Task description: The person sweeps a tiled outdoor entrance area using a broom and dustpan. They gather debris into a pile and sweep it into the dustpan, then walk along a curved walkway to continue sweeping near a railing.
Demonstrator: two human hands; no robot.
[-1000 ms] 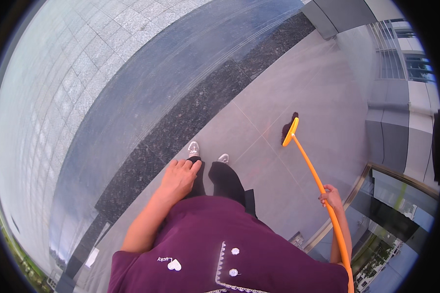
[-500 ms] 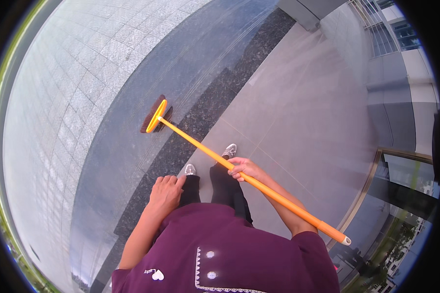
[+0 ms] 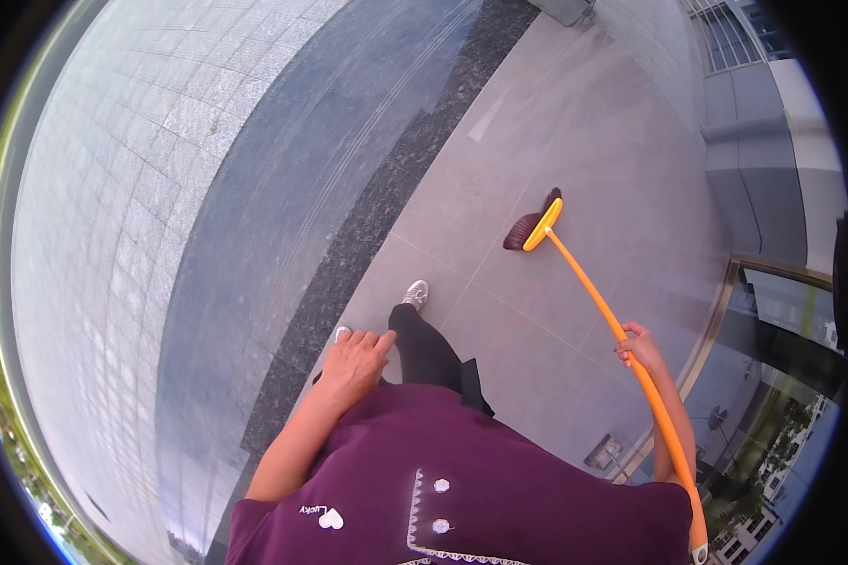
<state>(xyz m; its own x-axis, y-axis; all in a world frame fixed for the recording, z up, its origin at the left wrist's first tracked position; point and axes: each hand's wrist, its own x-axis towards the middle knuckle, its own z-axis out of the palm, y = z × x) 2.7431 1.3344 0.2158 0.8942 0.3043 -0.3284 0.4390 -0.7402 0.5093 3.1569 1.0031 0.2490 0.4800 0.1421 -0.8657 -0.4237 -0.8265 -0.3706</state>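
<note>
My right hand point(image 3: 638, 347) is wrapped round the orange handle of a broom point(image 3: 595, 292), off to my right. The broom's yellow head and dark brown bristles rest on grey floor tiles point(image 3: 499, 254) ahead. From there the handle runs back past my right forearm to a white-tipped end. My left hand point(image 3: 355, 365) hangs in front of my body with its back facing up. Its fingers are loosely bent and slightly apart, and nothing shows in them.
A dark speckled stone strip point(image 3: 372, 221) borders the tiles on the left, beside a smooth blue-grey surface point(image 3: 283, 179) and pale paving point(image 3: 151, 151). At right are a grey wall point(image 3: 754, 198) and reflective glass point(image 3: 773, 377) with a metal frame. My shoe point(image 3: 415, 294) stands on the tiles.
My right hand has swung the broom rightward, from the blue-grey surface across the dark strip onto the tiles. My left hand has shifted slightly right, and my feet have moved.
</note>
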